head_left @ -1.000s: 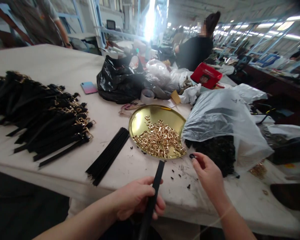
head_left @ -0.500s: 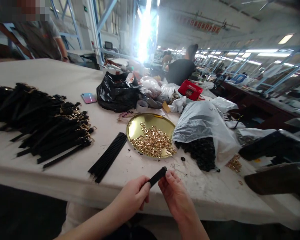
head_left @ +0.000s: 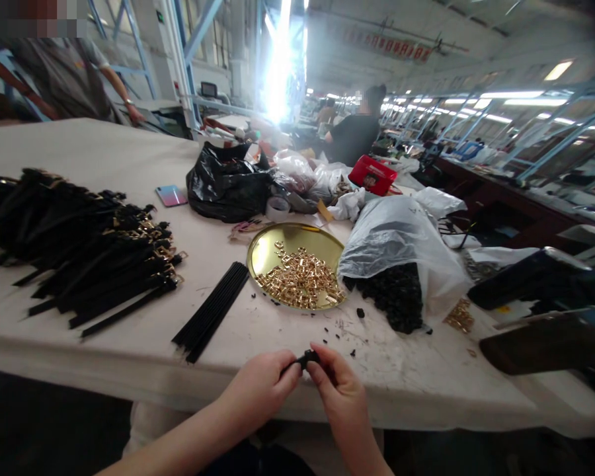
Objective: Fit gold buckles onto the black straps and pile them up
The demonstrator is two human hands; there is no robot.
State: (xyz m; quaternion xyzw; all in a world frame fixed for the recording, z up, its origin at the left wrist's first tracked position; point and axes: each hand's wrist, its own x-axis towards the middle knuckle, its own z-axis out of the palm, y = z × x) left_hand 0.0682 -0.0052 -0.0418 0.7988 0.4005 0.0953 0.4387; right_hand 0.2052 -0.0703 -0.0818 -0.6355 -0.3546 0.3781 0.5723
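Note:
Both hands meet over the front edge of the table, gripping one black strap [head_left: 305, 359]. My left hand [head_left: 265, 383] pinches it between thumb and fingers, hiding most of its length. At its end, the fingers of my right hand [head_left: 338, 383] close on a small dark piece, perhaps a loop; its exact shape is unclear. Just beyond lies a round gold tray [head_left: 265, 241] with a heap of small gold metal buckles [head_left: 302, 281]. A bundle of plain black straps [head_left: 212, 311] rests left of the tray. Farther left is a large pile of black straps with gold buckles [head_left: 104, 251].
Right of the tray, a translucent plastic bag [head_left: 396, 231] spills small black pieces [head_left: 399, 297]. Behind stand a black plastic bag [head_left: 228, 182], a tape roll [head_left: 277, 209], a phone [head_left: 171, 196] and a red packet [head_left: 373, 175]. Dark cylindrical objects [head_left: 545, 344] lie far right. Other people are beyond the table.
My hands have drawn closer together and shifted slightly left. Less of the strap shows between them, and my right fingers have closed more tightly at its end. The person at far left has moved an arm.

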